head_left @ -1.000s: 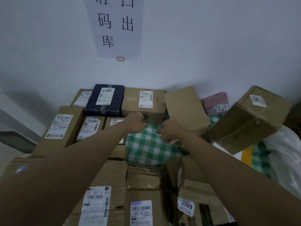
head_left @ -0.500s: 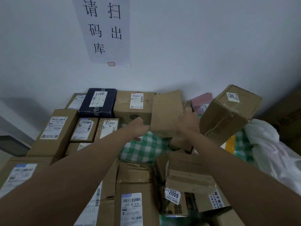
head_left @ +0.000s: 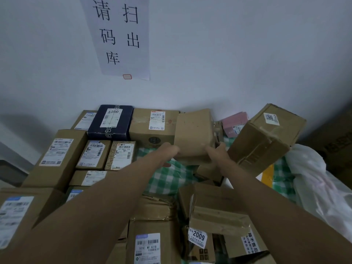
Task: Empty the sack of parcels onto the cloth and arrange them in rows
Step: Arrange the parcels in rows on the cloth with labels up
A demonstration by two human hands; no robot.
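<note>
- I have the plain brown cardboard box [head_left: 194, 134] tilted up at the back row, my left hand [head_left: 169, 150] curled under its lower left corner, my right hand [head_left: 217, 152] pinching its lower right edge: both grips clamp it.
- It could slip or topple sideways; I hold only the bottom edge.
- The big tilted brown carton [head_left: 266, 138] leaning just right could slide onto my wrist if nudged.
- Setting it down crooked would break the row beside the labelled brown box [head_left: 154, 124].
- Count: one dark navy box [head_left: 111, 121], one pink parcel [head_left: 234, 123], one green-checked cloth [head_left: 171, 178], one white plastic sack [head_left: 314, 180]; brown boxes roughly a dozen, some hidden.
</note>
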